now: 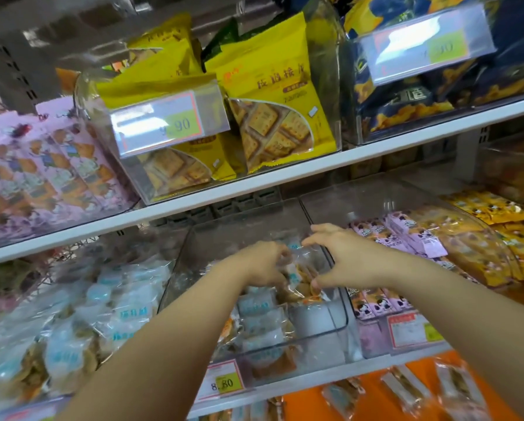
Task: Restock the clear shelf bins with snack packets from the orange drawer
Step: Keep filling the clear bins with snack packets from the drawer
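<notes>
Both my hands reach into a clear shelf bin (341,322) on the lower shelf. My left hand (262,262) grips a bunch of clear snack packets (297,278) with pale blue labels. My right hand (345,256) holds the same bunch from the right, fingers spread and thumb underneath. More of these packets (260,317) lie lower in the bin. Below the shelf edge, the orange drawer (370,399) shows at the bottom right with several packets (403,390) lying in it.
Left of the bin sits a pile of similar blue-label packets (72,323). To the right is a bin of purple packets (406,235), then orange ones (497,235). The upper shelf (254,183) holds yellow cracker bags (273,95) close above my hands. A price tag (224,381) hangs in front.
</notes>
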